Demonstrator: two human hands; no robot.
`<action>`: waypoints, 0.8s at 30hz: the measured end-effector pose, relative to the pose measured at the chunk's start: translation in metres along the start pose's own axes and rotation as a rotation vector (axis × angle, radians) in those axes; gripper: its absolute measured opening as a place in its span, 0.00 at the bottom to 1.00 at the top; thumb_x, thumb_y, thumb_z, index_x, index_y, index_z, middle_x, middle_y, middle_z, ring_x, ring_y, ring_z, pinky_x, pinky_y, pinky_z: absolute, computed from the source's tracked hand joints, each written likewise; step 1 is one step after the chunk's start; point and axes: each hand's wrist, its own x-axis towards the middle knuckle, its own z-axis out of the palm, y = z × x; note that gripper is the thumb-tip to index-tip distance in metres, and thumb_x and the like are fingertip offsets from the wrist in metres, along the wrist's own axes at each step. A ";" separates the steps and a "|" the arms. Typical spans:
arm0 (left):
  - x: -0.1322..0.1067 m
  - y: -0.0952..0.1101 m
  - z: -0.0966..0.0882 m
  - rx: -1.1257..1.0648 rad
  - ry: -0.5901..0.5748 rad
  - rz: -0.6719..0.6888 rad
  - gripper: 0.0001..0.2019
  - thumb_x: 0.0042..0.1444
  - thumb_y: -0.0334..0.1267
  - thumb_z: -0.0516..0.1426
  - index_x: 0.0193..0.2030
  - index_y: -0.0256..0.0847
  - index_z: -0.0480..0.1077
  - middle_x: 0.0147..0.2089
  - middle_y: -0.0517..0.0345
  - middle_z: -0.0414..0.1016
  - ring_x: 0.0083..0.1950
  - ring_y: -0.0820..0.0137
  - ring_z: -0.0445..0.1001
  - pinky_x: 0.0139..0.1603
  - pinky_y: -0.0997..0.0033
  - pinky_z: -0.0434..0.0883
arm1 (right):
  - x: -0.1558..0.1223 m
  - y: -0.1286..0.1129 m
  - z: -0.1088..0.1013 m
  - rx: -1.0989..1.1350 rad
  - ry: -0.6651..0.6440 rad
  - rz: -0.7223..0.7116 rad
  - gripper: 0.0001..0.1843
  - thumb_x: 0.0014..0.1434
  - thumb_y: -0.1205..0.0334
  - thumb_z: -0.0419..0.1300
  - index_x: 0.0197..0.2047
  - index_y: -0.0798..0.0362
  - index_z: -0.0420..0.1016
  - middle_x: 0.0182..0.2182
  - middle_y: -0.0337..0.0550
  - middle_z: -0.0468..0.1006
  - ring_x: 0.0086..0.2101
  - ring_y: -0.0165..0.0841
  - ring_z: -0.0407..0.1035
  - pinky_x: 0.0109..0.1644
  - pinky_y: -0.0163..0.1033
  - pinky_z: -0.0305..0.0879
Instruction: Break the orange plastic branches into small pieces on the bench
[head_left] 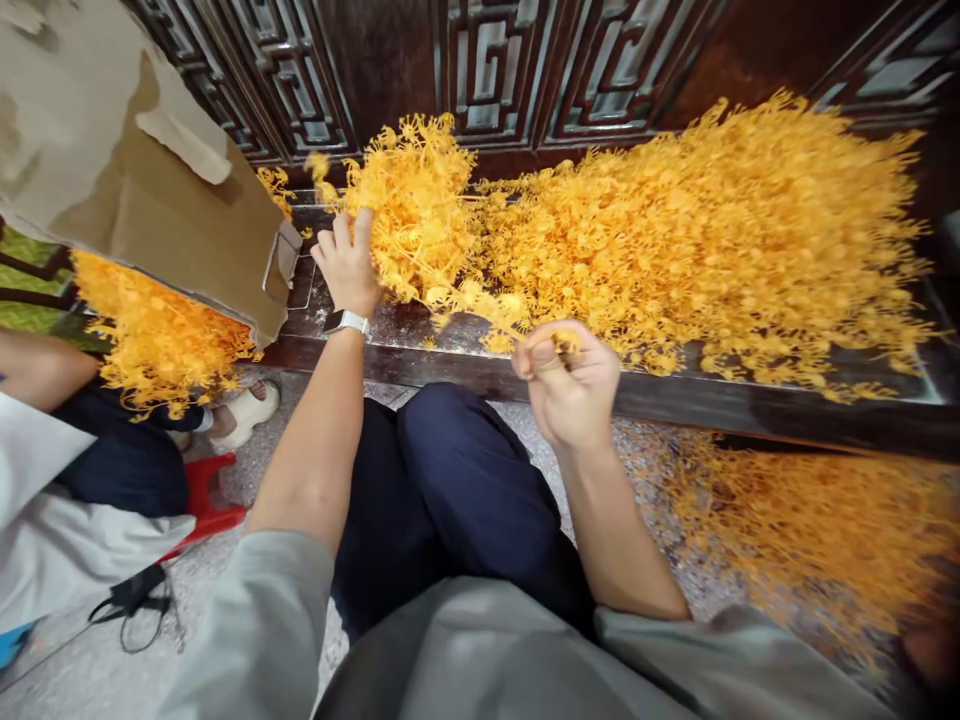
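My left hand, with a watch on its wrist, rests against the left side of a heap of small yellow-orange curly plastic-looking pieces. Its fingers are spread. In front of my knees, my right hand is pinched closed on the end of a yellow strand of the same pieces. That strand runs left from my fingertips toward the heap. Some of it is hidden by my fingers. A larger pile of these pieces covers the right part of the dark wooden ledge.
A cardboard box stands at the left, with more yellow-orange pieces below it. Another person's arm and a red stool are beyond. Loose orange pieces lie low at right. Carved wooden panels back the ledge.
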 end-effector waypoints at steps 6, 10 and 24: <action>0.006 0.002 0.008 0.071 -0.008 -0.005 0.42 0.52 0.27 0.61 0.76 0.42 0.64 0.67 0.38 0.71 0.68 0.37 0.65 0.68 0.31 0.64 | 0.002 -0.001 -0.011 -0.070 0.031 0.000 0.17 0.63 0.45 0.75 0.35 0.49 0.79 0.24 0.36 0.72 0.25 0.29 0.65 0.30 0.38 0.58; 0.008 -0.001 0.010 0.039 -0.006 -0.042 0.44 0.55 0.29 0.62 0.80 0.43 0.59 0.73 0.37 0.66 0.70 0.37 0.64 0.70 0.32 0.63 | -0.013 0.008 -0.015 -0.039 0.016 0.078 0.15 0.63 0.48 0.75 0.37 0.49 0.80 0.24 0.37 0.73 0.26 0.28 0.65 0.31 0.38 0.58; -0.008 0.047 -0.029 -0.203 -0.192 0.087 0.55 0.49 0.57 0.69 0.83 0.49 0.56 0.85 0.51 0.51 0.83 0.35 0.41 0.77 0.28 0.41 | 0.028 0.036 -0.081 -0.923 0.053 -0.145 0.30 0.69 0.30 0.58 0.53 0.50 0.73 0.52 0.58 0.76 0.55 0.50 0.70 0.65 0.65 0.65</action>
